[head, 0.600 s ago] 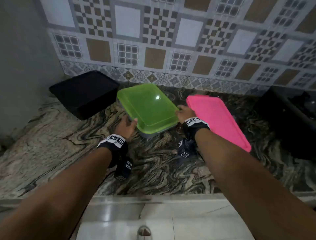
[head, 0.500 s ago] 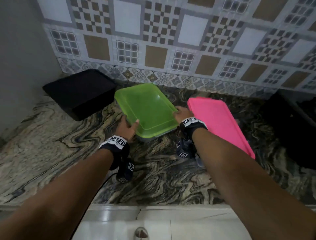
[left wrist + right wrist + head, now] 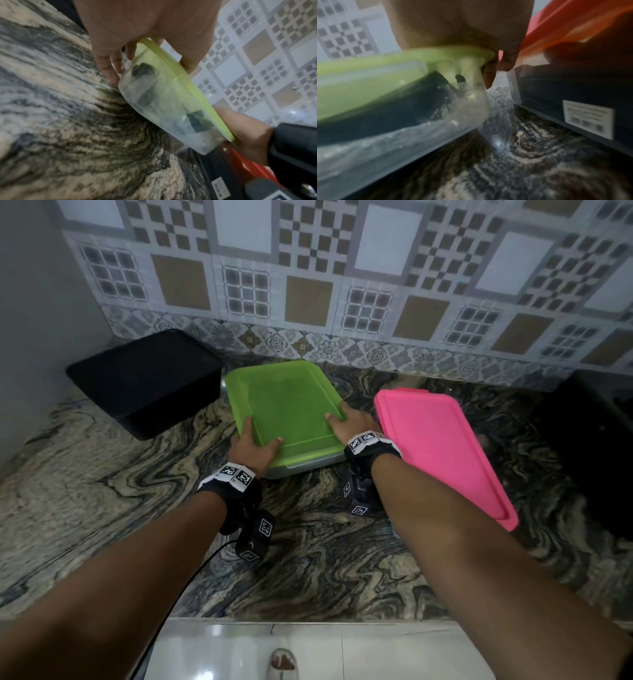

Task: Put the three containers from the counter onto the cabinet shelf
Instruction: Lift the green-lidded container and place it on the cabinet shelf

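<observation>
A home kitchen: a swirled dark-and-cream stone worktop (image 3: 144,508) runs to a patterned tile backsplash (image 3: 308,268) at 12 o'clock, with lidded plastic food containers, green (image 3: 284,405) and pink (image 3: 445,453), standing on it, and glossy white floor tiles (image 3: 239,652) at 6 o'clock.

A patterned tiled wall (image 3: 308,268) runs along the far side of the table (image 3: 85,474), set with white, tan and checkered squares. A strip of floral border tiles (image 3: 308,347) lines its lower edge. On the far left stands a plain grey wall (image 3: 30,302). At the far right sits a dark object (image 3: 599,446), too shadowed to identify. Near the bottom edge are glossy white floor tiles (image 3: 376,652), with the tip of a foot (image 3: 282,660) on them. A thin black cable (image 3: 191,580) hangs down towards the floor on the near left.
</observation>
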